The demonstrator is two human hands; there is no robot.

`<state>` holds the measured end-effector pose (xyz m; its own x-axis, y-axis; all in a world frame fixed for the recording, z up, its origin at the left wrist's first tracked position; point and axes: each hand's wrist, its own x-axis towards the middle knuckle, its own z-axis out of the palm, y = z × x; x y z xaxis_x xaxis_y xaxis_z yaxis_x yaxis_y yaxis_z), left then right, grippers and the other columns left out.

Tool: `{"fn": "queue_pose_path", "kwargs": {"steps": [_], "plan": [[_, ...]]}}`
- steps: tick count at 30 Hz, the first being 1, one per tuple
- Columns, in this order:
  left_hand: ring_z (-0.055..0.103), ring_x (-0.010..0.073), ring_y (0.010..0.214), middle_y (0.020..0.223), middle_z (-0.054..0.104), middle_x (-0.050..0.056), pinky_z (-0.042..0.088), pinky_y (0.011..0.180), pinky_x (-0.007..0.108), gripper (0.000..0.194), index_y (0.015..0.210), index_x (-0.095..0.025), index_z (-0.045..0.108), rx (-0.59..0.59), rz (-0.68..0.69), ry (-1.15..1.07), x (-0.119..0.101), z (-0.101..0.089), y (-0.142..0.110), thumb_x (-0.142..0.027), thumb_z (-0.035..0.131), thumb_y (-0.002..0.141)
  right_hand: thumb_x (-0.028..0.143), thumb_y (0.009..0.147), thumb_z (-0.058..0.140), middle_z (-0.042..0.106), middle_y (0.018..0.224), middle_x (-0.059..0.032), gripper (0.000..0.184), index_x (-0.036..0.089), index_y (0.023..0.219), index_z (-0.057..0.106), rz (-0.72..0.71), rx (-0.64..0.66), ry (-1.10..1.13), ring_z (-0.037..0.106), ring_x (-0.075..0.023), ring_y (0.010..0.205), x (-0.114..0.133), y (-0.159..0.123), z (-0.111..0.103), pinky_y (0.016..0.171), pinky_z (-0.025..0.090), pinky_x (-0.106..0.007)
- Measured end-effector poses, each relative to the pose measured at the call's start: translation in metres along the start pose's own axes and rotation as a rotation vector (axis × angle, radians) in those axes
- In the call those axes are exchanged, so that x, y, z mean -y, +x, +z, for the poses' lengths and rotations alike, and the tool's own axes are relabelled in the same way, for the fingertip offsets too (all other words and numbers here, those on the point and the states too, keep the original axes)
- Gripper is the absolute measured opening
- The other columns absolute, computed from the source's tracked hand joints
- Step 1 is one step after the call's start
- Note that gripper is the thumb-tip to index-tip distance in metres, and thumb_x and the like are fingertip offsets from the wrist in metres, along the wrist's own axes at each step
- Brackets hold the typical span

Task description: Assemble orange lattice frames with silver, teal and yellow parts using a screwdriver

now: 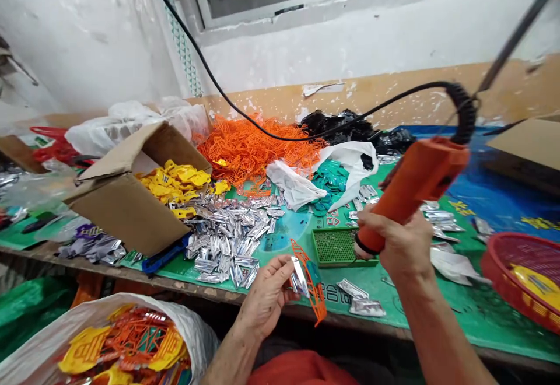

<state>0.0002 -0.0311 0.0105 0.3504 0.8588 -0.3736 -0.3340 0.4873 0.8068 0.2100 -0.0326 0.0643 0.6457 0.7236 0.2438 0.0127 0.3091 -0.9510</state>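
My left hand (265, 297) grips an orange plastic sprue frame (312, 286) with a shiny silver moulded piece (300, 277) attached to it, held just above the table's front edge. My right hand (396, 239) is wrapped around the handle of an orange handheld power tool (415, 184), raised above a green perforated tray (335, 248). A coiled black cord (466, 114) leaves the tool's top end. To the left of the tray lies a heap of silver pieces (227, 239). The tool's working tip is hidden by my right hand.
An open cardboard box (126, 210) holding yellow pieces (175, 181) stands at the left. Behind lie orange sprues (254, 149), teal pieces (328, 184) and black scrap (336, 128). A red basket (507, 280) sits at the right; a white sack (131, 338) of scraps stands below the table edge.
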Motion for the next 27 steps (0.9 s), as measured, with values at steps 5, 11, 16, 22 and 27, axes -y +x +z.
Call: {"fn": "queue_pose_path", "kwargs": {"steps": [5,11,16,22,27], "plan": [[0.059,0.0102,0.061,0.078,0.068,0.002,0.051,0.051,0.020,0.039,0.090,-0.015,0.066,0.021,0.012,-0.013,0.002,0.005,-0.014,-0.039,0.083,0.064,0.035,0.054,0.081,0.059,0.068,0.0015,0.038,0.016,0.080,0.060,-0.017,-0.054,-0.038,0.049,-0.0105,0.047,0.001,-0.001,-0.011,0.036,0.042,-0.025],[0.064,0.0137,0.066,0.087,0.069,0.003,0.054,0.057,0.026,0.042,0.098,-0.016,0.063,0.054,0.051,-0.038,0.010,0.010,-0.033,-0.027,0.085,0.062,0.038,0.058,0.079,0.057,0.067,0.0025,0.044,0.015,0.090,0.059,-0.007,0.017,-0.037,0.044,-0.0085,0.041,0.009,-0.020,-0.027,0.031,0.037,-0.023],[0.067,0.0127,0.071,0.091,0.071,0.003,0.055,0.067,0.026,0.029,0.104,-0.016,0.062,0.098,0.022,-0.296,0.023,0.012,-0.048,-0.015,0.072,0.077,0.038,0.061,0.077,0.056,0.074,0.0036,0.053,0.018,0.106,0.055,0.022,0.064,-0.008,0.040,-0.0061,0.038,0.019,-0.031,-0.035,0.029,0.032,-0.021],[0.065,0.0102,0.054,0.069,0.070,-0.001,0.053,0.057,0.022,0.020,0.103,-0.015,0.058,-0.025,-0.037,-0.449,0.027,0.016,-0.063,-0.005,0.047,0.090,0.039,0.067,0.070,0.058,0.107,-0.0084,0.076,0.022,0.136,0.042,-0.154,-0.067,-0.307,0.059,-0.0216,0.084,0.024,-0.045,-0.043,0.068,0.052,-0.038],[0.068,0.0159,0.057,0.068,0.071,0.003,0.054,0.059,0.028,0.011,0.089,-0.013,0.060,0.002,-0.099,-0.414,0.030,0.015,-0.072,-0.014,0.050,0.090,0.047,0.067,0.069,0.048,0.134,-0.0137,0.068,0.020,0.127,0.054,-0.102,-0.062,-0.290,0.045,-0.0310,0.124,0.012,-0.088,-0.051,0.102,0.037,-0.047]]}}
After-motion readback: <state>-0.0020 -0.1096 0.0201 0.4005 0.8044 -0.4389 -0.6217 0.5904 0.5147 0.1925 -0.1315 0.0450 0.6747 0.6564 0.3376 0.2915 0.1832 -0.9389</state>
